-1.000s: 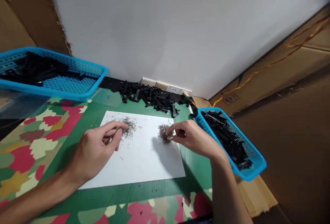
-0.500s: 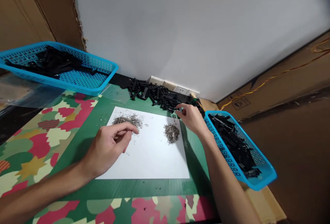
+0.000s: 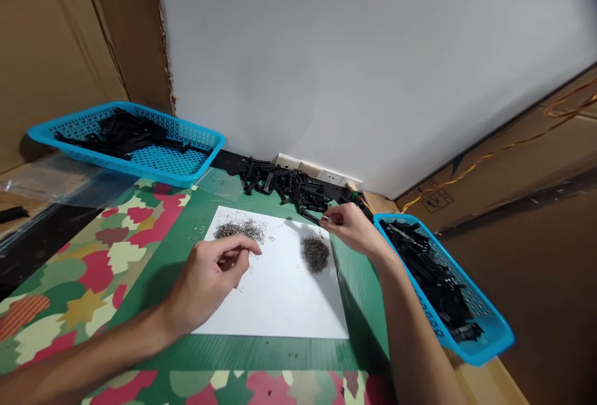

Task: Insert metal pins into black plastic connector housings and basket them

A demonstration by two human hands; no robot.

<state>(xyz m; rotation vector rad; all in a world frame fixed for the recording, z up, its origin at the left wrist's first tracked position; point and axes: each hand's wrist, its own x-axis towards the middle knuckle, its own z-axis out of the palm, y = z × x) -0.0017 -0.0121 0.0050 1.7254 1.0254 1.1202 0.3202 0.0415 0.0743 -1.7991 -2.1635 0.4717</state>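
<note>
My left hand (image 3: 217,277) hovers over the near left part of a white sheet (image 3: 289,305), thumb and fingers curled together. Whatever those fingers hold, if anything, is too small to make out. Just beyond them lies a loose heap of small bent metal pieces (image 3: 242,229), partly covered by the hand. At the sheet's far right corner, my right hand (image 3: 349,228) pinches the end of a slim black plastic part (image 3: 310,216). Behind it spreads a pile of similar black parts (image 3: 280,181). A rounder, denser heap of small metal pieces (image 3: 315,254) sits below the right hand.
One blue basket (image 3: 186,178) with black parts stands at the back left; another blue basket (image 3: 489,355) with black parts is on the right. Power sockets (image 3: 331,176) line the wall's foot. Yellow wires (image 3: 471,168) run along a cardboard box (image 3: 504,218).
My right hand has closed on a black part and drawn it slightly out of the pile toward the sheet. My left hand stays curled over the sheet. The whole view has shifted a little.
</note>
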